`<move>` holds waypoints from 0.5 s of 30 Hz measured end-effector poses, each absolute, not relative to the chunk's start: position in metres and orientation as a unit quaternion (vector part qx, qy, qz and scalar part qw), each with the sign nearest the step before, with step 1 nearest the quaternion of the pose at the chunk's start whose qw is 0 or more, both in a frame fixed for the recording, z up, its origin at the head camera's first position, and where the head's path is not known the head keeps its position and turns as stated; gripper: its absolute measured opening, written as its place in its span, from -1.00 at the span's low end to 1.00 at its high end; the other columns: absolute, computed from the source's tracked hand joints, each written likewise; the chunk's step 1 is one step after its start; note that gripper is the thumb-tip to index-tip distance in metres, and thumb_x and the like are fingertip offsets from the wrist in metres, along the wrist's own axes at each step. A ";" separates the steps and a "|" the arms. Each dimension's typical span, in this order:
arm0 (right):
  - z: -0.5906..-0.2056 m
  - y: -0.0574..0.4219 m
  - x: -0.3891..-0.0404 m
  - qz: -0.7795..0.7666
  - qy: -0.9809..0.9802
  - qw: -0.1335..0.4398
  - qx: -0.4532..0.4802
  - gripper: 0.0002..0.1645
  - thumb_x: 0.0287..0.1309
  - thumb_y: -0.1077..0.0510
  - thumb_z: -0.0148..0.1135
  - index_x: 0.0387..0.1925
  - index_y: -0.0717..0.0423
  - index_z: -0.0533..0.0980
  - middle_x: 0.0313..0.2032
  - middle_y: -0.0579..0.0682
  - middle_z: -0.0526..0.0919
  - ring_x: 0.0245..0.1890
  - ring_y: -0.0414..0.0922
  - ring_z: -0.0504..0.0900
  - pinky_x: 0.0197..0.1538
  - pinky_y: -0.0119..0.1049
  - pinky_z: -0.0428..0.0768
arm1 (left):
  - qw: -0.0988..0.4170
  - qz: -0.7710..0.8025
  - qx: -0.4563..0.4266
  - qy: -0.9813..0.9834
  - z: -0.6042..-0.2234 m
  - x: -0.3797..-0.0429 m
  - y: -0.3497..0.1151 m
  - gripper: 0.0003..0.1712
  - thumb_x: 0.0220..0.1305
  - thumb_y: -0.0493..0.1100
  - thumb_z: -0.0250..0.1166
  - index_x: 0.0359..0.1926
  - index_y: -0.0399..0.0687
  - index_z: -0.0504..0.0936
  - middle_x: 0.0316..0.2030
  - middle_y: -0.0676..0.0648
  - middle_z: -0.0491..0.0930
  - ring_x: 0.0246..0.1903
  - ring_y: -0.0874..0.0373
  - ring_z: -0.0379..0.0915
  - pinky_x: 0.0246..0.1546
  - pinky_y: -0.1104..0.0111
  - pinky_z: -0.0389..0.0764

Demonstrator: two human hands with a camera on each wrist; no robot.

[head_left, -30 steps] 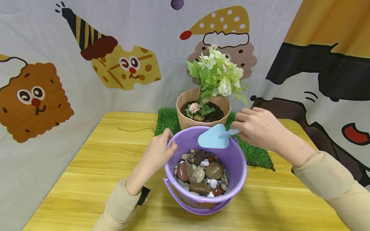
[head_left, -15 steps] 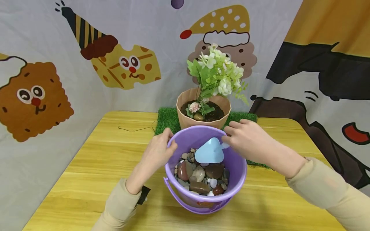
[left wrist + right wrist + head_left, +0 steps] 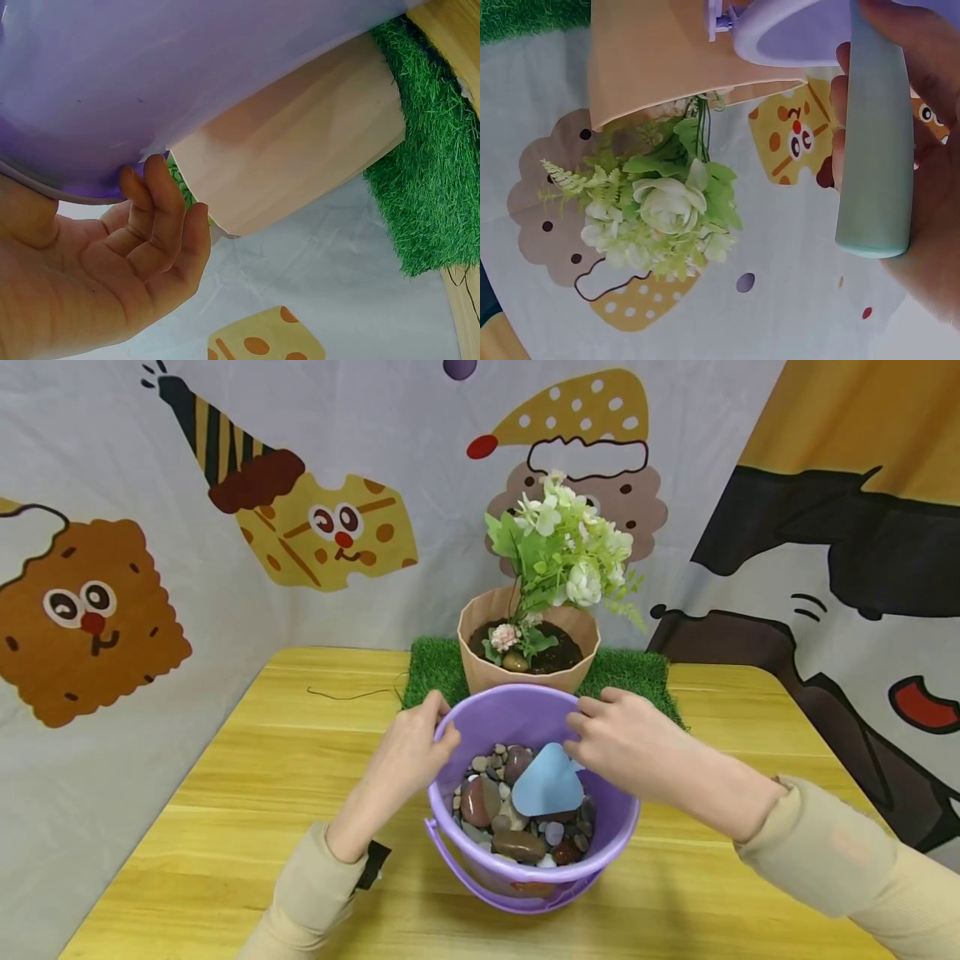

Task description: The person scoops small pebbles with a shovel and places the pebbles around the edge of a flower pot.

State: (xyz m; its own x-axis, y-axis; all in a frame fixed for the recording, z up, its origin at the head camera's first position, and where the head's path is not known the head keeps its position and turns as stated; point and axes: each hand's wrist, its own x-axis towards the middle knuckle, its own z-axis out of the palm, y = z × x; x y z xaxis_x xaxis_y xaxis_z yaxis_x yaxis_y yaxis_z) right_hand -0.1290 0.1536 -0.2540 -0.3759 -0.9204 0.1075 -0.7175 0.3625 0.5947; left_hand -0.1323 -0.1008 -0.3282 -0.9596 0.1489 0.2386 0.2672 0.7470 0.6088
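Note:
A purple bucket (image 3: 534, 878) of wet stones (image 3: 519, 846) stands on the table in the head view, its handle hanging down at the near side. My left hand (image 3: 401, 758) grips the bucket's left rim, thumb inside and fingers curled outside, as the left wrist view of the hand (image 3: 127, 255) shows. Over the right rim, my right hand (image 3: 633, 739) holds a light blue toy shovel (image 3: 547, 783) by its handle. The blade is inside the bucket, close over the stones, and hides some of them. The shovel's handle (image 3: 875, 150) lies across my palm in the right wrist view.
Behind the bucket a peach flowerpot (image 3: 525, 681) with soil and white artificial flowers (image 3: 577, 552) stands on a green turf mat (image 3: 431, 672). A thin dark wire (image 3: 348, 697) lies on the wooden table (image 3: 247, 793) to the left. A cartoon-printed cloth (image 3: 435, 552) hangs behind.
My right hand has moved left and down, bringing the shovel from over the bucket's far rim to close over the stones. The left hand and the bucket stay in place.

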 end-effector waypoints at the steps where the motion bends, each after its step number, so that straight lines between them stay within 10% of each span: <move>1: -0.254 0.153 -0.128 -0.238 -0.793 0.217 0.518 -0.88 -0.18 0.14 0.41 -0.58 -0.12 0.59 -0.55 -0.14 0.51 -0.50 -0.15 0.45 -0.49 -0.33 0.32 | 0.087 -0.338 -0.112 -0.930 -0.328 -0.132 -0.101 -0.88 0.16 -0.27 0.17 -0.26 -0.19 0.45 -0.50 -0.13 0.55 -0.63 0.19 0.45 -0.71 0.52 0.44; 15: -0.274 0.155 -0.141 -0.196 -0.759 0.193 0.590 -0.82 -0.22 0.20 0.33 -0.52 -0.19 0.61 -0.53 -0.20 0.55 -0.46 -0.19 0.42 -0.36 -0.35 0.46 | 0.082 -0.329 -0.105 -0.935 -0.327 -0.132 -0.101 -0.86 0.16 -0.25 0.17 -0.24 -0.18 0.46 -0.52 -0.11 0.54 -0.63 0.18 0.42 -0.69 0.48 0.44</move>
State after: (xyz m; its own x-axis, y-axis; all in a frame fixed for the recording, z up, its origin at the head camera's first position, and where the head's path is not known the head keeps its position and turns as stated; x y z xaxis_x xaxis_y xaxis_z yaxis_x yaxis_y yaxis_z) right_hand -0.1414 0.1553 -0.2745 -0.2299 -0.9713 0.0614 -0.8202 0.2273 0.5250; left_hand -0.1320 -0.1009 -0.3266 -0.9646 0.1412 0.2228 0.2496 0.7614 0.5983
